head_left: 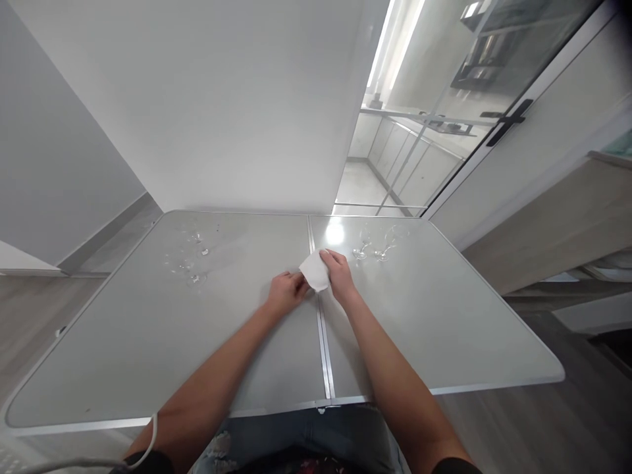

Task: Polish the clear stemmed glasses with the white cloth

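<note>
A white tissue or cloth [314, 270] is held up over the table's middle seam. My right hand [340, 273] pinches its right edge between thumb and fingers. At the lower left edge of the white piece is my left hand [286, 293], its fingers curled closed. Whatever the left fingers hold is hidden behind them and the white piece. To the right of my hands stand two clear stemmed glasses, a nearer glass [382, 254] and a glass beside it [361, 251]. Several more clear glasses [197, 278] are grouped on the left, their outlines faint.
The pale folding table [138, 355] has a metal rim and a metal seam [323, 355] across it. A white wall [237, 118] rises behind its far edge. A glass door with a black handle [511, 122] is at the far right. A white cable [154, 431] runs by my left arm.
</note>
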Demonstrator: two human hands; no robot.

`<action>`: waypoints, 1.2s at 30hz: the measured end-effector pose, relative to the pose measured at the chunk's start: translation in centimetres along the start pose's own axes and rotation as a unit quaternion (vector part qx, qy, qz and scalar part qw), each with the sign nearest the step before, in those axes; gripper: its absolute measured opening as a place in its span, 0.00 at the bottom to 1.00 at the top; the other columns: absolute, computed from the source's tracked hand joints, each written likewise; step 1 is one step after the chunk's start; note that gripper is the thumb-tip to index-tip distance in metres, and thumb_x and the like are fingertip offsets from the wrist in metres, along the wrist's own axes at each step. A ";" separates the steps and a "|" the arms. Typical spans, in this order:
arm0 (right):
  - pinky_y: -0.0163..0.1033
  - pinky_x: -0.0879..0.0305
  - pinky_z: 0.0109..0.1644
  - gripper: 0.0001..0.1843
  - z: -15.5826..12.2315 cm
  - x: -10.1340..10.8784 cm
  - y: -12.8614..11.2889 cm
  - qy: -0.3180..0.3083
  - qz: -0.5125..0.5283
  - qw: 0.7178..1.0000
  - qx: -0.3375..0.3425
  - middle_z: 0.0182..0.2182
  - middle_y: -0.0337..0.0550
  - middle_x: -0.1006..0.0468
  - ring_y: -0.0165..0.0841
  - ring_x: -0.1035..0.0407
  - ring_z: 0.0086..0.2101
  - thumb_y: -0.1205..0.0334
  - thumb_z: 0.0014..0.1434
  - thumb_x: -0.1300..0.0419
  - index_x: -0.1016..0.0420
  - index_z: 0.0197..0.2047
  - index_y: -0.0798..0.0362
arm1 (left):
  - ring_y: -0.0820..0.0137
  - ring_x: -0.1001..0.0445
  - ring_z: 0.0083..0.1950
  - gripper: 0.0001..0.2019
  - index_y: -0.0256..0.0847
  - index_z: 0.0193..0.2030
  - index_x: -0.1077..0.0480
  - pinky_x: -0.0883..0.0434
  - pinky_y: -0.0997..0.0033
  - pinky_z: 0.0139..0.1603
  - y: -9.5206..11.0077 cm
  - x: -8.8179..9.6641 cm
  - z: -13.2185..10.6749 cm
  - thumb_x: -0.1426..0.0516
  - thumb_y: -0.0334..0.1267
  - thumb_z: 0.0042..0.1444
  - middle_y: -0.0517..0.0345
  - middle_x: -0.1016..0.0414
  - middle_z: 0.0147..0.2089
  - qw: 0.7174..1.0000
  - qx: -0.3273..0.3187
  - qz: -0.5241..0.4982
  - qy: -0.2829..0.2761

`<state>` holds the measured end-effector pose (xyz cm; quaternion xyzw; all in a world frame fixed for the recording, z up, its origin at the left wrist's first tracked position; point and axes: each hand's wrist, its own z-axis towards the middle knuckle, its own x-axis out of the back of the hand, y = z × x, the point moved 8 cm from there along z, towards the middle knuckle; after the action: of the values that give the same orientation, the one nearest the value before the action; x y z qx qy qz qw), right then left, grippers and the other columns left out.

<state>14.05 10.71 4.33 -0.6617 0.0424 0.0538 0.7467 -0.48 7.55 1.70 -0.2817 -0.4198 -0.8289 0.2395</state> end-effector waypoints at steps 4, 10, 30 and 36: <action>0.37 0.36 0.31 0.18 -0.7 -1.2 1.4 0.062 0.185 0.980 -0.028 0.26 0.37 0.32 0.31 0.36 0.27 0.43 0.60 0.41 0.33 0.32 0.49 | 0.74 0.38 0.22 0.18 0.41 0.23 0.37 0.42 0.72 0.27 -0.6 -0.7 0.0 0.43 0.47 0.59 0.62 0.33 0.20 0.985 0.092 -0.143 -0.021; 0.37 0.31 0.41 0.21 -1.8 -2.6 1.5 0.063 0.109 0.992 0.025 0.36 0.39 0.27 0.33 0.31 0.36 0.41 0.59 0.40 0.32 0.47 0.48 | 0.73 0.37 0.19 0.18 0.41 0.21 0.38 0.40 0.72 0.23 -1.6 -2.0 -0.5 0.45 0.44 0.61 0.61 0.34 0.18 0.937 0.185 -0.293 -0.037; 0.38 0.32 0.27 0.24 -0.6 -2.2 3.4 0.054 0.263 0.959 -0.085 0.26 0.42 0.26 0.34 0.30 0.27 0.37 0.60 0.46 0.29 0.33 0.50 | 0.73 0.35 0.21 0.20 0.40 0.26 0.34 0.38 0.73 0.26 -0.8 -2.2 -0.4 0.43 0.53 0.61 0.63 0.33 0.19 0.950 0.130 -0.278 -0.057; 0.36 0.44 0.16 0.28 -1.1 -3.4 5.5 0.060 0.170 0.981 -0.077 0.16 0.34 0.37 0.29 0.42 0.16 0.30 0.59 0.46 0.33 0.29 0.49 | 0.71 0.31 0.26 0.20 0.39 0.30 0.31 0.34 0.72 0.30 -1.9 -2.1 -0.1 0.47 0.53 0.64 0.59 0.28 0.24 0.921 0.166 -0.353 -0.007</action>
<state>9.97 10.15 -0.81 -0.7022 0.1946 0.1430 0.6697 -0.19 8.87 -0.83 -0.0774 -0.6251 -0.7762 -0.0280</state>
